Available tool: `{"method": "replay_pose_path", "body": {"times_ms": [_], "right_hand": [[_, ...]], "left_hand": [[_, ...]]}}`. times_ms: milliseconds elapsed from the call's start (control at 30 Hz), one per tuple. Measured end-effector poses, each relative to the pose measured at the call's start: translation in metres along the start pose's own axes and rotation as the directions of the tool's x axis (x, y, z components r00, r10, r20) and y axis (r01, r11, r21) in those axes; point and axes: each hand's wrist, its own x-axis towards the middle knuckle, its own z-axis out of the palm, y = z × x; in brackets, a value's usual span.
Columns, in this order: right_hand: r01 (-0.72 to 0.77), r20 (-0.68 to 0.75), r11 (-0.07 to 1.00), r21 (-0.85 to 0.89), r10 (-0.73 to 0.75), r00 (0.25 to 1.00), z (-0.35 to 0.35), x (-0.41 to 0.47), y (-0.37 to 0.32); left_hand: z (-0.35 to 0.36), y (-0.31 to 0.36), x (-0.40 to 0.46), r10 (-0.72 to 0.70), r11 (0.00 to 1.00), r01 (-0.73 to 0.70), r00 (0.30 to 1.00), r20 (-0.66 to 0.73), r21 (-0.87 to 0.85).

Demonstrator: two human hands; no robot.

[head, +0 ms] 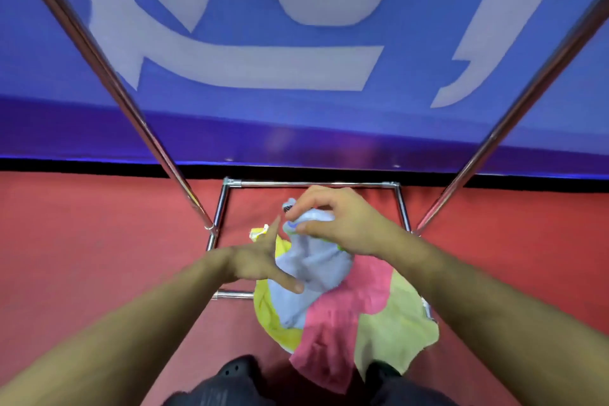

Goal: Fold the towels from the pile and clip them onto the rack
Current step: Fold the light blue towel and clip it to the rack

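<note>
Towels, 1 pile [346, 300], on red floor [99, 257] inside rack base frame [313, 184], just ahead of my shoes [237, 372].

Item: pale blue towel [309, 270], top of pile. My right hand [339, 224] pinches its bunched upper corner betw. thumb and fingertips, corner lifted off the heap. My left hand [253, 262] is spread, fingers straight, thumb tip touching the blue cloth lower down; not gripping anything.

Item: pink towel [336, 323], under and beside the blue one. Item: yellow towel [267, 306], left edge of pile. Item: pale green towel [395, 316], right side, draped over frame rail.

Rack: 2 slanted chrome poles [108, 82] rising either side; blue banner [296, 59] w/ white lettering behind.

Risks, my est.:
- Pinch is small and on a bunched bit; corner could slip out as weight comes on.
- Blue lies tangled on pink/yellow, so lifting may drag a 2nd towel up or scatter the pile.
- Left hand not yet holding a 2nd corner, so towel may hang twisted and fold crooked.
- Cloth could snag on frame rail or pole joint.

Not visible / unclear:
- Rack top bar and any clips: out of frame.
- Small dark-and-white thing by my right fingertips: clip or label, cannot tell.
- Yellow-white scrap near left fingers: unclear.
- Towel count under top layer: hidden.
- Frame blurred w/ motion; right front of base covered by cloth.
</note>
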Motion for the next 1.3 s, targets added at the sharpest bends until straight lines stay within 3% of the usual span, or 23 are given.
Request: {"method": "replay_pose_path", "body": {"times_ms": [133, 233, 367, 533, 667, 733, 800, 900, 1000, 1200, 1300], "right_hand": [[0.122, -0.034, 0.993, -0.010, -0.122, 0.992, -0.033, -0.026, -0.089], [0.211, -0.131, 0.977, 0.011, -0.207, 0.969, -0.054, -0.040, -0.143], [0.278, -0.321, 0.960, 0.029, -0.254, 0.912, -0.075, -0.053, -0.194], [0.239, -0.519, 0.971, -0.001, -0.205, 0.830, -0.081, -0.053, -0.215], [0.095, -0.458, 0.989, 0.111, -0.034, 0.888, -0.081, -0.050, -0.202], [0.029, -0.363, 0.988, 0.150, 0.028, 0.932, -0.071, -0.052, -0.185], [-0.068, -0.362, 0.986, 0.151, 0.119, 0.924, -0.058, -0.056, -0.162], [-0.233, -0.324, 0.906, 0.354, 0.352, 0.878, -0.035, -0.065, -0.126], [-0.327, -0.274, 0.858, 0.395, 0.450, 0.850, -0.015, -0.070, -0.094], [-0.351, -0.192, 0.837, 0.419, 0.460, 0.867, 0.008, -0.066, -0.070], [-0.274, -0.282, 0.897, 0.347, 0.378, 0.882, 0.009, -0.058, -0.067]], "left_hand": [[0.008, 0.069, -0.054, 0.362, 0.919, -0.378, 0.922, -0.141, -0.113], [0.027, 0.100, -0.085, 0.448, 0.863, -0.476, 0.875, -0.183, -0.168], [0.059, 0.111, -0.105, 0.400, 0.873, -0.456, 0.873, -0.279, -0.174], [0.091, 0.122, -0.128, 0.398, 0.854, -0.453, 0.886, -0.239, -0.256], [0.084, 0.129, -0.139, 0.343, 0.832, -0.493, 0.819, -0.460, -0.256], [0.076, 0.134, -0.143, 0.285, 0.761, -0.533, 0.787, -0.547, -0.371], [0.067, 0.141, -0.141, 0.217, 0.665, -0.543, 0.797, -0.563, -0.512], [0.052, 0.143, -0.132, 0.117, 0.474, -0.455, 0.881, -0.458, -0.754], [0.045, 0.135, -0.126, 0.087, 0.334, -0.434, 0.898, -0.430, -0.837], [0.030, 0.112, -0.106, -0.008, 0.405, -0.501, 0.835, -0.550, -0.765], [0.028, 0.120, -0.106, -0.054, 0.479, -0.452, 0.841, -0.539, -0.753]]}}
